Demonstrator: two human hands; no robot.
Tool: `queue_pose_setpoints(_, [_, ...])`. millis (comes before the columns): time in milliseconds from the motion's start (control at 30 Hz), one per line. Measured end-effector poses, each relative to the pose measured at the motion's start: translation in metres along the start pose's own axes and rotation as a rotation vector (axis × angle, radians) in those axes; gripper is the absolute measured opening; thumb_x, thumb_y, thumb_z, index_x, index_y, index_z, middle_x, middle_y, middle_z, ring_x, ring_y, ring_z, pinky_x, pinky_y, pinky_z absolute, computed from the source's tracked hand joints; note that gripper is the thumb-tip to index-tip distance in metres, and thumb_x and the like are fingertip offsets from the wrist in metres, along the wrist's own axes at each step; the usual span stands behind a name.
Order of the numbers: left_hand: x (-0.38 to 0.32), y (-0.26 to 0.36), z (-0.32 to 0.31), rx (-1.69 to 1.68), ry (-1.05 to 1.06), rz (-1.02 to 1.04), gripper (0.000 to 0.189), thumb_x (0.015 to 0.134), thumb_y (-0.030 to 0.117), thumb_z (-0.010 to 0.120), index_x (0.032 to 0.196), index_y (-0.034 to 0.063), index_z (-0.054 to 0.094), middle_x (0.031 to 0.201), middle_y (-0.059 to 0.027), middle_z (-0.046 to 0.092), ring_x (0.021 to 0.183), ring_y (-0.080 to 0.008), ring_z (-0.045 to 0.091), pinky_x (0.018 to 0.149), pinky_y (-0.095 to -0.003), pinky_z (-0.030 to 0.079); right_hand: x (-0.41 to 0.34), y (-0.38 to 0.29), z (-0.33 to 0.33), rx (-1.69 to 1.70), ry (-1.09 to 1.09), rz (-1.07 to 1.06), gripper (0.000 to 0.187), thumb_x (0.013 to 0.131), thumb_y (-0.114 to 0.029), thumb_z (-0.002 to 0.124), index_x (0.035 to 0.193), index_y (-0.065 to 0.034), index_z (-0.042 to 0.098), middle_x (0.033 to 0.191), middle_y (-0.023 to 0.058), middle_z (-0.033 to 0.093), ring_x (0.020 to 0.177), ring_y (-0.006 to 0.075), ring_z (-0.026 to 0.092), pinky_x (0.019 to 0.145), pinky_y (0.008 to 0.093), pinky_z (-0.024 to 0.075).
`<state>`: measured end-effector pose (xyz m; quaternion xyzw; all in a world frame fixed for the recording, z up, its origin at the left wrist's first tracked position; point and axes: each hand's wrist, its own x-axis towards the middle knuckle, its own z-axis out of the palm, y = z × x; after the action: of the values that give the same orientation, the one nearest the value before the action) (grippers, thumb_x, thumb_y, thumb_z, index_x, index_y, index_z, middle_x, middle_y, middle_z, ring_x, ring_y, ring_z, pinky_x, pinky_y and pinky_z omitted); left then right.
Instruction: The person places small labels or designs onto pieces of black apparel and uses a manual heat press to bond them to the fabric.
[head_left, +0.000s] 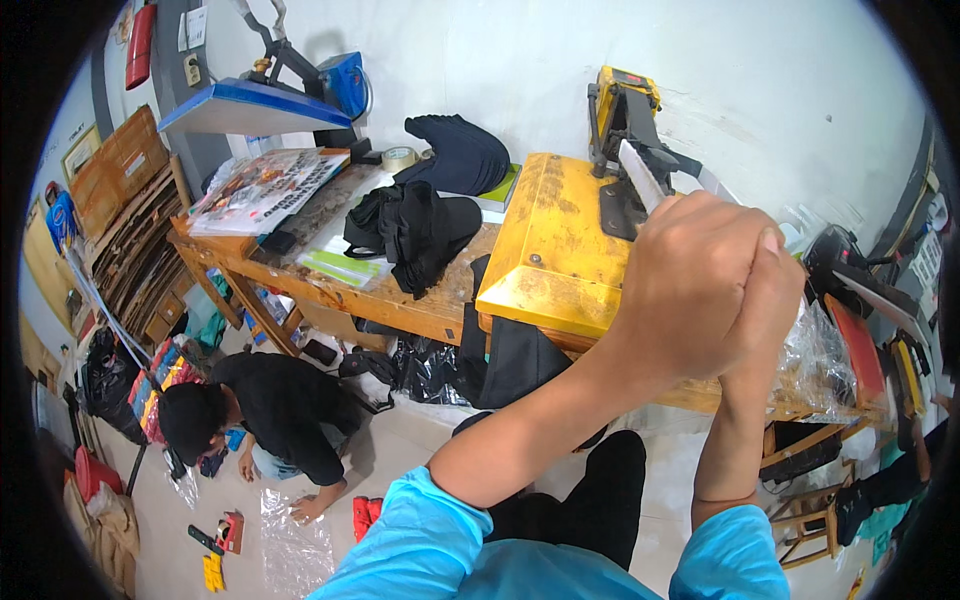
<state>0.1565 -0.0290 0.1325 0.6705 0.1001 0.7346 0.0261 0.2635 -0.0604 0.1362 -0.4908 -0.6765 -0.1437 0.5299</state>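
Before me on the bench sits a heat press with a yellow upper platen (555, 232), scuffed and lowered. My left hand (694, 277) is clenched around the press's handle (639, 176), whose pale end sticks out beyond the knuckles. Pressed close against it, my right hand (769, 300) grips the same place, its fingers mostly hidden. Black cloth (521, 364) hangs from under the platen over the bench's front edge; its part beneath the press is out of sight. To the left lie a crumpled black fabric item with a brim (416, 229) and a nested stack of dark caps (461, 154).
Farther left stands a blue heat press (255, 105), raised, near printed sheets (259, 191). A person in black (285, 412) crouches on the floor by clear plastic (296, 532) and a red tape dispenser (231, 532). Clear plastic wrap (814, 364) lies at the bench's right.
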Motion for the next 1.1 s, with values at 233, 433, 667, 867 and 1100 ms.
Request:
queue_pose_setpoints(233, [-0.016,0.002,-0.006,0.001,-0.067,-0.064,0.027,0.099,0.011,0.053,0.091,0.0000,0.077,0.089,-0.0180,0.076,0.082,-0.0383,0.071,0.081,-0.0472,0.054,-0.011,-0.005,0.005,-0.129,-0.033,-0.152,0.026,0.088,-0.025,0.065,0.071,-0.0049,0.062,0.074,0.0173,0.067,0.074,0.0386,0.068,0.066,0.0479,0.0509])
queue_pose_setpoints(433, [-0.021,-0.001,-0.005,-0.013,-0.102,-0.017,0.026,0.102,0.016,0.056,0.098,0.0005,0.076,0.098,-0.0182,0.077,0.093,-0.0396,0.073,0.089,-0.0481,0.055,-0.033,0.023,0.011,-0.114,0.117,-0.385,0.014,0.095,-0.018,0.066,0.095,-0.0042,0.067,0.079,0.0148,0.066,0.079,0.0353,0.069,0.066,0.0487,0.0513])
queue_pose_setpoints(667, [-0.026,0.008,-0.008,-0.088,-0.115,-0.303,0.045,0.110,0.025,0.044,0.117,-0.0089,0.073,0.118,-0.0198,0.076,0.111,-0.0286,0.071,0.103,-0.0391,0.052,-0.013,0.007,0.035,0.004,0.106,-0.227,0.017,0.077,-0.022,0.072,0.070,-0.0070,0.071,0.072,0.0158,0.069,0.075,0.0366,0.070,0.073,0.0445,0.0540])
queue_pose_setpoints(867, [-0.033,0.004,-0.011,-0.015,-0.163,-0.313,0.054,0.113,0.028,0.033,0.130,-0.0100,0.067,0.132,-0.0223,0.071,0.124,-0.0289,0.066,0.114,-0.0391,0.045,-0.017,0.002,0.032,-0.083,0.057,-0.270,0.019,0.080,-0.022,0.070,0.069,-0.0061,0.068,0.070,0.0146,0.067,0.071,0.0336,0.067,0.072,0.0441,0.0494])
queue_pose_setpoints(1100, [-0.038,-0.002,-0.014,0.033,-0.134,-0.335,0.056,0.111,0.028,0.030,0.135,-0.0087,0.065,0.139,-0.0230,0.067,0.130,-0.0318,0.064,0.118,-0.0426,0.043,-0.020,0.001,0.055,-0.248,0.040,-0.276,0.020,0.082,-0.022,0.069,0.069,-0.0069,0.069,0.069,0.0121,0.067,0.070,0.0290,0.066,0.071,0.0427,0.0465])
